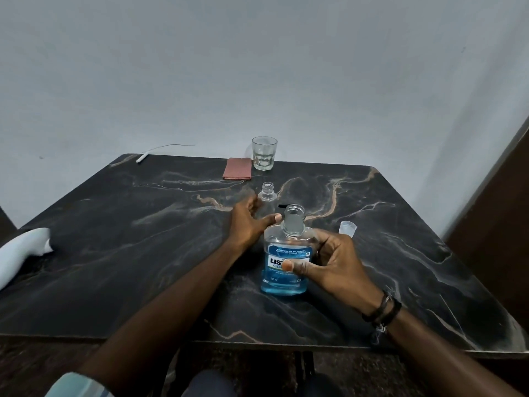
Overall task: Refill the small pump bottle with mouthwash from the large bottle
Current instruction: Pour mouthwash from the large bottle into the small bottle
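The large mouthwash bottle (283, 279) stands upright mid-table, uncapped, with blue liquid in its lower part and a blue label. My right hand (332, 265) grips it from the right, thumb across the label. Just behind it stands the small clear bottle (267, 196), uncapped and upright, looking empty. My left hand (247, 222) holds the small bottle's body from the left, fingers behind it and thumb in front. A black part, perhaps the pump (284, 206), lies on the table behind the large bottle's neck, mostly hidden.
A clear cap (347, 227) stands on the dark marble table (114, 253) right of the large bottle. At the far edge are a drinking glass (264, 153), a folded reddish cloth (237, 172) and a white cable (143, 157). A pale object (23, 250) lies at the left edge.
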`<state>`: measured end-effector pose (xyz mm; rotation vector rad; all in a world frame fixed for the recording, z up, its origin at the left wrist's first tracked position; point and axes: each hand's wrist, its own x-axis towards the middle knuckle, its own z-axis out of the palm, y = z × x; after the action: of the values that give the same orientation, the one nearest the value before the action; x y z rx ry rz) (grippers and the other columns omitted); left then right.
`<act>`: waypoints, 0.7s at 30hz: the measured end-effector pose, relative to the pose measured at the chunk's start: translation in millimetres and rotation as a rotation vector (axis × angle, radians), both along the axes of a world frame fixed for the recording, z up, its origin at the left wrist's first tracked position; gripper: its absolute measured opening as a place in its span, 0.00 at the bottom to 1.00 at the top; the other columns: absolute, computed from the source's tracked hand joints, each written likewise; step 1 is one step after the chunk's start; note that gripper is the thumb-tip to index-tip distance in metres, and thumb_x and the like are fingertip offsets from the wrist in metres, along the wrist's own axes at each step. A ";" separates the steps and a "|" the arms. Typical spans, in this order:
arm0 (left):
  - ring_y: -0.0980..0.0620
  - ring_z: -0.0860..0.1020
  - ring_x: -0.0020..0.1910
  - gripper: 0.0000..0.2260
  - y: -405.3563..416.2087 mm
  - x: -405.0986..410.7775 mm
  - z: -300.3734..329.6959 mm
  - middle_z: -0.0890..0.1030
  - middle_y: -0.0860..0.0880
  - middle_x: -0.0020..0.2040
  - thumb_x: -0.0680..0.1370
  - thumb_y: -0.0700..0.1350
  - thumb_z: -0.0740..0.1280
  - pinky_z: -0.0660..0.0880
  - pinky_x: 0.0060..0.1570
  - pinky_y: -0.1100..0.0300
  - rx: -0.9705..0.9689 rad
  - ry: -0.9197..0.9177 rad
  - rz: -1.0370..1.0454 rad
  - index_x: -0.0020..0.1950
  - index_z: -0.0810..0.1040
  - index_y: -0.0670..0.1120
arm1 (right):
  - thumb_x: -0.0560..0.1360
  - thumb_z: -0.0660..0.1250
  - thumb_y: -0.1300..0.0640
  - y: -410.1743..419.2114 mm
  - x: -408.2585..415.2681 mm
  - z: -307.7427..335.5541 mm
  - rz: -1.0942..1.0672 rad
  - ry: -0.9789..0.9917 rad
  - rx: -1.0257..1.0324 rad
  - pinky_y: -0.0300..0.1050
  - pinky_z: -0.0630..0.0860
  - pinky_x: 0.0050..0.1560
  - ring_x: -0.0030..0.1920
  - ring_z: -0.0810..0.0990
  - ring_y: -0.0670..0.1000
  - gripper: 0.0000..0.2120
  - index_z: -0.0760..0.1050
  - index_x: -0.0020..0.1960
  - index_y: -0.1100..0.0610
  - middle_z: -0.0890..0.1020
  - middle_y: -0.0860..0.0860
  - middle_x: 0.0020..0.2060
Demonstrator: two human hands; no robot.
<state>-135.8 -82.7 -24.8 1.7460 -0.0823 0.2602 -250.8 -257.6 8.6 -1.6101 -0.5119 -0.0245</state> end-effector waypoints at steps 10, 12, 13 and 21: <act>0.53 0.85 0.48 0.17 5.6 -24.3 20.7 0.85 0.45 0.50 0.69 0.32 0.77 0.82 0.45 0.65 -0.177 -0.042 -0.139 0.57 0.79 0.39 | 0.67 0.72 0.63 -33.6 19.4 31.4 -0.070 -0.017 0.064 0.48 0.83 0.51 0.52 0.85 0.57 0.18 0.77 0.57 0.61 0.86 0.57 0.52; 0.56 0.86 0.45 0.17 7.2 -35.0 25.7 0.85 0.47 0.49 0.69 0.31 0.76 0.81 0.44 0.66 -0.175 -0.061 -0.193 0.57 0.79 0.38 | 0.68 0.72 0.62 -41.3 23.3 43.3 -0.085 -0.047 0.031 0.48 0.83 0.51 0.52 0.85 0.57 0.18 0.77 0.57 0.60 0.86 0.56 0.52; 0.57 0.86 0.45 0.17 8.5 -40.5 27.5 0.86 0.47 0.48 0.69 0.31 0.76 0.81 0.44 0.66 -0.167 -0.070 -0.215 0.56 0.80 0.38 | 0.69 0.71 0.62 -44.8 25.5 48.8 -0.095 -0.072 0.006 0.46 0.83 0.50 0.52 0.85 0.55 0.17 0.77 0.58 0.60 0.86 0.54 0.52; 0.53 0.86 0.46 0.16 8.9 -75.3 35.3 0.87 0.50 0.46 0.67 0.33 0.78 0.82 0.45 0.62 -0.114 -0.118 -0.333 0.51 0.82 0.45 | 0.71 0.71 0.62 -63.4 37.2 76.5 -0.106 -0.221 -0.280 0.41 0.82 0.50 0.51 0.85 0.45 0.17 0.77 0.59 0.59 0.86 0.44 0.49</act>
<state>-211.0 -73.7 10.5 1.5739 -0.4322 0.1201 -213.6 -321.0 85.2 -1.9200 -0.6207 -0.2210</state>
